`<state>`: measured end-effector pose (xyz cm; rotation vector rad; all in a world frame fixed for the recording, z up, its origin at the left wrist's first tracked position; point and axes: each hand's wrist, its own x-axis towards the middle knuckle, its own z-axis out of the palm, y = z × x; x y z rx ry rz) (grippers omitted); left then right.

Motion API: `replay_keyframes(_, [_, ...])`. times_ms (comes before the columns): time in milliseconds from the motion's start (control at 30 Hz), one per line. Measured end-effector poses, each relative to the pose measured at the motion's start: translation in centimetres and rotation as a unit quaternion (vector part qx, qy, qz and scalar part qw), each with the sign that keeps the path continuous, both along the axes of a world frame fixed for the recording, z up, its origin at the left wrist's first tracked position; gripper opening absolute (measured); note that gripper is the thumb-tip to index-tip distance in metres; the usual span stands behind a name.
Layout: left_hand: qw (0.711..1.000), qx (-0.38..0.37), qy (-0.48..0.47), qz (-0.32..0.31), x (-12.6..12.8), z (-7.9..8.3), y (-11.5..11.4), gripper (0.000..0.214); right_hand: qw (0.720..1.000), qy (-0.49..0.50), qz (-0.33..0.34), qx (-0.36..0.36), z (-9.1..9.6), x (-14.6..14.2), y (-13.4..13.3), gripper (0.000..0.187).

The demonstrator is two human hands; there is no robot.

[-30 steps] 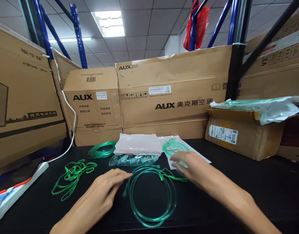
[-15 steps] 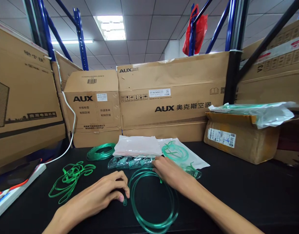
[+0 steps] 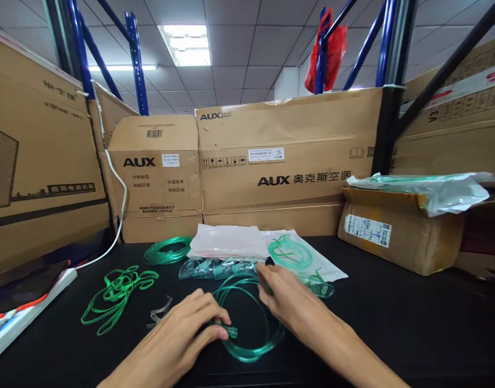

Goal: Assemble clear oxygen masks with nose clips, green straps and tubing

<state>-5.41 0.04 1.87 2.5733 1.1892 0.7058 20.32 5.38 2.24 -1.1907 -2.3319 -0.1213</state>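
Observation:
A coil of green plastic tubing (image 3: 249,355) lies in front of me on the black table. My left hand (image 3: 201,326) is closed on the coil's left side, thumb and fingers pinching near a green end connector (image 3: 232,332). The coil's upper right side is in the fingers of my right hand (image 3: 285,293), whose tips are partly hidden. Just beyond my hands, several clear green-tinted plastic masks (image 3: 218,268) lie in a row. Small clear plastic pieces (image 3: 161,311) rest beside my left wrist.
Green elastic straps (image 3: 118,296) lie tangled at left. Behind are another tubing coil (image 3: 166,251), white plastic packets (image 3: 229,241) and a bagged tubing set (image 3: 290,252). An open carton (image 3: 401,226) stands right; a power strip (image 3: 37,307) lies left. Large AUX cartons (image 3: 287,140) wall the back.
My left hand has moved right onto the tubing and now grips it near the connector. The coil is drawn in smaller. The clear pieces by my left wrist have come into view.

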Motion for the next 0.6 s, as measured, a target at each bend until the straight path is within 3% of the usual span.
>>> replay_keyframes(133, [1.0, -0.017, 0.021, -0.006, 2.3, 0.0, 0.6, 0.011, 0.998, -0.006, -0.001, -0.063, 0.7, -0.4, -2.1, 0.008])
replay_keyframes(267, [0.999, -0.037, 0.023, 0.026, 2.7, -0.7, 1.0, 0.009, 0.996, 0.003, -0.023, -0.087, 1.0, 0.2, -2.5, 0.011])
replay_keyframes(467, [0.998, -0.048, 0.023, 0.021, 2.0, -0.6, 0.4, 0.017, 0.998, -0.002, -0.012, -0.057, -1.0, 0.1, -1.2, 0.004])
replay_keyframes(600, [0.998, -0.057, 0.02, 0.019, 2.1, -0.5, -0.1, 0.016, 1.0, -0.006, -0.009, -0.026, -2.7, -0.6, -0.5, 0.042])
